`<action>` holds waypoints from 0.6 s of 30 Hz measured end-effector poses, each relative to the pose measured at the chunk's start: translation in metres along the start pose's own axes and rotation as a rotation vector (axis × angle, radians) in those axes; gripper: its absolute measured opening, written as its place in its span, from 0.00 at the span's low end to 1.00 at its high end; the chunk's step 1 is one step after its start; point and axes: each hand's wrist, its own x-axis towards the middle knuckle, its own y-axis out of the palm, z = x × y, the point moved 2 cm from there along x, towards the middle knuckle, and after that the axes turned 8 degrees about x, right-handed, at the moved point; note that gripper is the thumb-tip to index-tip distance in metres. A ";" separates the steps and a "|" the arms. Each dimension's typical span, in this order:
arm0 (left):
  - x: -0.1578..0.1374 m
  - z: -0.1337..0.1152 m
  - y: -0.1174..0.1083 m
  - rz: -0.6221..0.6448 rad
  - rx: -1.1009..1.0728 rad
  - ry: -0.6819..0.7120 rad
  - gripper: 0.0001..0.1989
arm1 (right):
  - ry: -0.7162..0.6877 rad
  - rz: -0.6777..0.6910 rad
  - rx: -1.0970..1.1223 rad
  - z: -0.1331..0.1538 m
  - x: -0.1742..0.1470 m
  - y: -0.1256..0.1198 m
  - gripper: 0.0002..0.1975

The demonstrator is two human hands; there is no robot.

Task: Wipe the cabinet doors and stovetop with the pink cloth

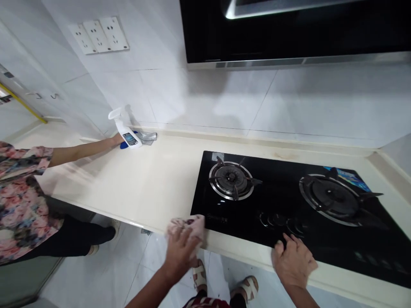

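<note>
My left hand point(180, 250) presses a pink cloth point(192, 224) onto the front left corner of a black glass gas hob point(279, 201). My right hand point(293, 259) rests flat on the hob's front edge, just below its knobs point(278, 220), holding nothing. The hob has a small left burner point(231, 179) and a larger right burner point(334, 197). It is set into a cream countertop point(144, 179).
Another person in a floral top point(19, 201) stands at the left, their hand point(116, 139) on a white spray bottle point(126, 131) by a grey cloth point(147, 137) at the wall. A range hood point(289, 34) hangs above. Wall sockets point(99, 34) sit upper left.
</note>
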 end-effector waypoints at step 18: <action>0.044 -0.107 0.027 0.038 -0.103 0.299 0.27 | 0.041 0.027 0.029 0.008 0.007 -0.003 0.22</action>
